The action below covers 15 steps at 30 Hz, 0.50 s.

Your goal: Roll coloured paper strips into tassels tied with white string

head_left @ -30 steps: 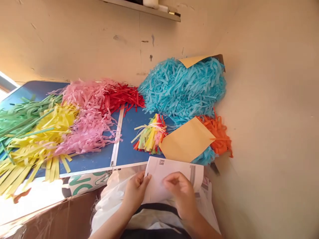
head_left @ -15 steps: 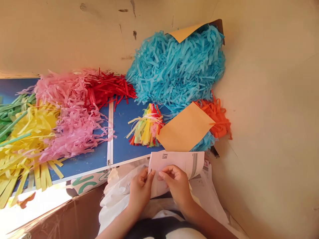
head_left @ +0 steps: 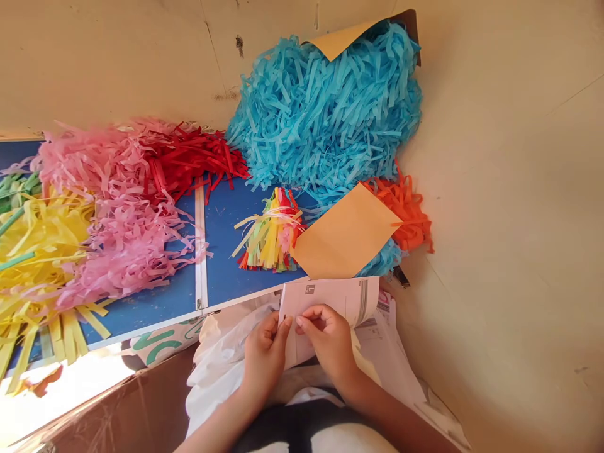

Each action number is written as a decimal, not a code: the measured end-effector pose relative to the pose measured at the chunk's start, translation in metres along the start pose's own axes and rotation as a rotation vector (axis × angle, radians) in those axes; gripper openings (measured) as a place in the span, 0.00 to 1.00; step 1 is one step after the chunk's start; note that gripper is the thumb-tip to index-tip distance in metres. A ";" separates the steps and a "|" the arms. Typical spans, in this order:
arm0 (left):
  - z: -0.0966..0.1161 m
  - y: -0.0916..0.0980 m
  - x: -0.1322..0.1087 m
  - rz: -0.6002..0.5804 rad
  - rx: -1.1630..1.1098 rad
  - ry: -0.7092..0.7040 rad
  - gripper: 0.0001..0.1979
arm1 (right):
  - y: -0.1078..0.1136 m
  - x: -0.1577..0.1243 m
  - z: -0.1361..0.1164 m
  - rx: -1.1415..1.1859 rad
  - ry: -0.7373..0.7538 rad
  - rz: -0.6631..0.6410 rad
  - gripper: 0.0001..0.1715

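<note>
Over my lap, my left hand pinches the left edge of a white printed paper sheet between thumb and curled fingers. My right hand is closed in a pinch on the same sheet, a little right of my left thumb. The sheet's right end curls over, and dark print shows near its top and right side. Just beyond the sheet lies an orange-tan square of paper. Left of that square sits a tied multicoloured paper tassel.
A large heap of blue paper strips leans at the wall, with orange strips beside it. Pink, red and yellow strips cover the left of the blue table. A cardboard box stands lower left.
The view has shifted slightly, so the table and strips appear a little higher and further left. Both hands stay on the sheet, the right one marginally closer to the left.
</note>
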<state>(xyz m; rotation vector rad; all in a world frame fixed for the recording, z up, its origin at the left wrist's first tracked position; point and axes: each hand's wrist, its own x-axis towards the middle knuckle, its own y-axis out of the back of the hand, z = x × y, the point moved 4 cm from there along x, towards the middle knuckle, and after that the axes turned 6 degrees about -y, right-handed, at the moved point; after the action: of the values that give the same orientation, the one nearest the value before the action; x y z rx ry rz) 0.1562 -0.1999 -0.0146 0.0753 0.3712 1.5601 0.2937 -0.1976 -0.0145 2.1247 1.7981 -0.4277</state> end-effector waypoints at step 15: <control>-0.012 -0.001 -0.001 0.015 -0.040 0.044 0.17 | -0.003 0.000 0.002 -0.176 0.119 0.040 0.09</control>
<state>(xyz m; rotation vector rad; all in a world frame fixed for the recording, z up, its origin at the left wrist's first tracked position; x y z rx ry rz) 0.1541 -0.2032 -0.0260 0.0133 0.3746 1.5849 0.2908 -0.1977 -0.0168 2.0978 1.7812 -0.1295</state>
